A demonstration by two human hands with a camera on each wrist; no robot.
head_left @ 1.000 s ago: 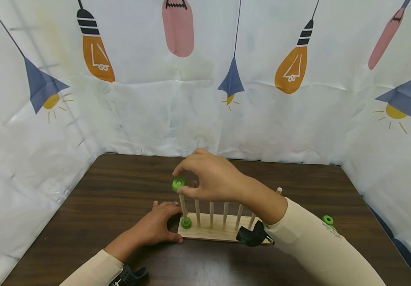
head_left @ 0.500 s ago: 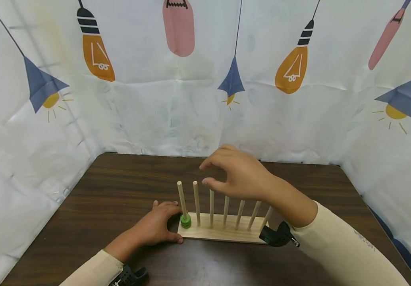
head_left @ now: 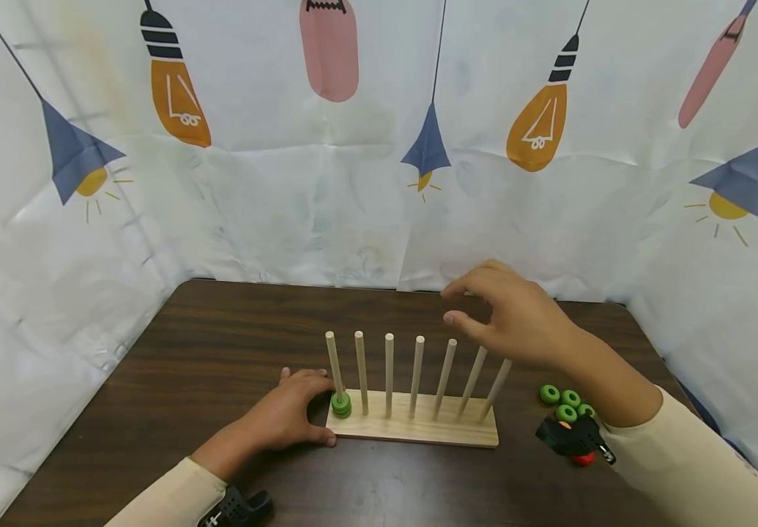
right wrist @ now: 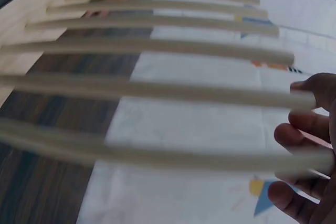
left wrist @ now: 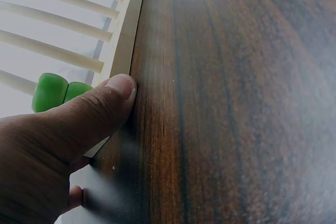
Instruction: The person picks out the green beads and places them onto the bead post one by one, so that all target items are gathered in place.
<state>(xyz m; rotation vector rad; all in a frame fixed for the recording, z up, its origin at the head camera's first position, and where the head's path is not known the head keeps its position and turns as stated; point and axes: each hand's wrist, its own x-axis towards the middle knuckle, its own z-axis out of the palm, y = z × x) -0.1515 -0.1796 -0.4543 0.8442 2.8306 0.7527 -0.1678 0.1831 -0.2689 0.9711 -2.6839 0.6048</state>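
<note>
A wooden peg board (head_left: 418, 430) with a row of several upright pegs lies on the table. Two green beads (head_left: 342, 405) are stacked at the foot of its leftmost peg. My left hand (head_left: 289, 413) grips the board's left end, and in the left wrist view its thumb (left wrist: 100, 108) presses on the front edge beside the green beads (left wrist: 51, 93). Above the right-hand pegs my right hand (head_left: 517, 315) is in the air, fingers loosely bent and holding nothing. The right wrist view shows its fingertips (right wrist: 286, 135) near the peg tops.
Right of the board lie several loose green beads (head_left: 566, 413), partly covered by the right wrist's camera (head_left: 573, 437). A red bead (head_left: 584, 459) shows just below that camera. The dark wooden table (head_left: 174, 380) is backed by a white printed cloth (head_left: 253, 219).
My right hand let go of a green bead on the leftmost peg, and it dropped onto the lower one. That hand then moved right, across the pegs. My left hand stayed put.
</note>
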